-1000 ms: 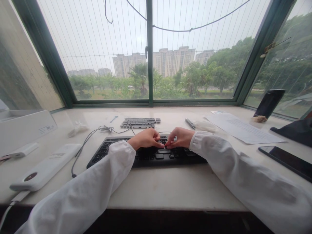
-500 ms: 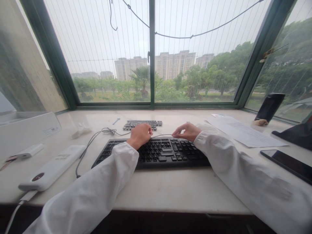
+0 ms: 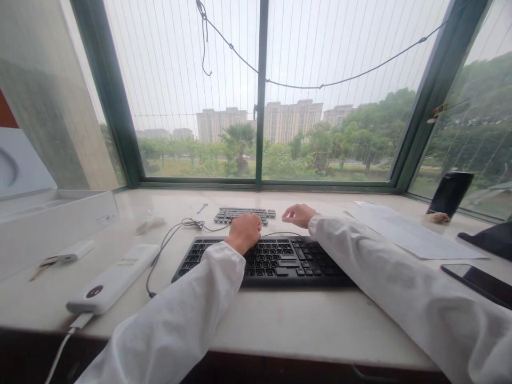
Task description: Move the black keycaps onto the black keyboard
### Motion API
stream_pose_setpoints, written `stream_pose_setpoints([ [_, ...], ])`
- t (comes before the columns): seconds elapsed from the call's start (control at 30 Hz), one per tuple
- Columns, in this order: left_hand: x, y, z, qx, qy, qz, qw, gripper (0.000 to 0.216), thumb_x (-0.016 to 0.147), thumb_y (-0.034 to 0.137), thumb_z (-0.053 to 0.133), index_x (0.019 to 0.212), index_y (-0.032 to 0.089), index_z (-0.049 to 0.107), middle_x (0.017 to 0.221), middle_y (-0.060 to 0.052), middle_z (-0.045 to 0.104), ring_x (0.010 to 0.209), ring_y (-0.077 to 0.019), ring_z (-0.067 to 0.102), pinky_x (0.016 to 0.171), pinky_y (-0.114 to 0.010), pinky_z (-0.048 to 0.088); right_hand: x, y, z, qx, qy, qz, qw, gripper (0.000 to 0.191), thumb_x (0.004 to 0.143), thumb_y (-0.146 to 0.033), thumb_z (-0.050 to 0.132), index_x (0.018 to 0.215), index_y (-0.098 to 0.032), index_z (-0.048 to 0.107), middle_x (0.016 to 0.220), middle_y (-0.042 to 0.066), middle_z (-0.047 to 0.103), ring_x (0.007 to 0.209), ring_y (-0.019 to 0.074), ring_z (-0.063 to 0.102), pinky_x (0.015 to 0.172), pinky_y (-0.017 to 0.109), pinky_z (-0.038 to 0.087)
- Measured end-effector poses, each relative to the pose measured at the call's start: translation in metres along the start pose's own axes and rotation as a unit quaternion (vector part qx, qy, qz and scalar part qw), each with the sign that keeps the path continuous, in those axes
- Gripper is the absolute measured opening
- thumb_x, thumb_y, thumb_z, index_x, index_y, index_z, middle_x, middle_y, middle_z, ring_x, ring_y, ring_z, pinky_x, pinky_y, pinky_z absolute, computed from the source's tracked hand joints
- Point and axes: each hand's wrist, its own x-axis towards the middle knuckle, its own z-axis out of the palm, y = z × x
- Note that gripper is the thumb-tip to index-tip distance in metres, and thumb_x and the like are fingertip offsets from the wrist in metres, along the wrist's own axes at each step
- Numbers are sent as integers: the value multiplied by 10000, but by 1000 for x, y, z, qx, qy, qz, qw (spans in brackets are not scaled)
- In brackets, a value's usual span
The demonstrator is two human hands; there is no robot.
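Observation:
A black computer keyboard (image 3: 288,260) lies in front of me; many of its positions look like bare sockets without caps. Behind it, dark keycaps (image 3: 232,213) are laid out in rows. My left hand (image 3: 246,233) is closed over the keyboard's back edge, close to the keycaps, and its fingertips are mostly hidden. Past the back edge, to the right of the keycaps, my right hand (image 3: 301,215) is raised with thumb and fingers curled together. Anything at its fingertips is too small to make out. The keyboard's cable (image 3: 276,233) runs behind it.
On the left are a white power bank (image 3: 114,280) with a cable, a key (image 3: 45,265), an open white box (image 3: 76,213) and a clear plastic bag (image 3: 150,221). A small blue tool (image 3: 202,208) lies farther back. Paper sheets (image 3: 412,229) and a phone (image 3: 480,281) are at right.
My right hand has moved from the keyboard's back edge toward the window, beside the keycaps. My left hand stays over the keyboard, now more fist-like. The camera view has shifted left and up.

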Motion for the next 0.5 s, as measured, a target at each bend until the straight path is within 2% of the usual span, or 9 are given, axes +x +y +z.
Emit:
stream_pose_setpoints([
  [0.23, 0, 1, -2, 8, 3, 10, 1000, 175, 766, 179, 542, 832, 212, 701, 832, -75, 701, 841, -219, 657, 770, -325, 499, 52, -13, 20, -37, 6, 25, 999, 263, 718, -451, 677, 940, -321, 733, 937, -15, 716, 874, 163, 627, 775, 265, 462],
  [0.5, 0, 2, -3, 4, 6, 24, 1000, 187, 780, 176, 533, 845, 217, 703, 830, -85, 698, 842, -235, 659, 763, -343, 499, 65, -12, 26, -54, -25, 29, 998, 302, 678, -462, 706, 932, -303, 742, 976, 4, 712, 896, 170, 621, 778, 267, 457],
])
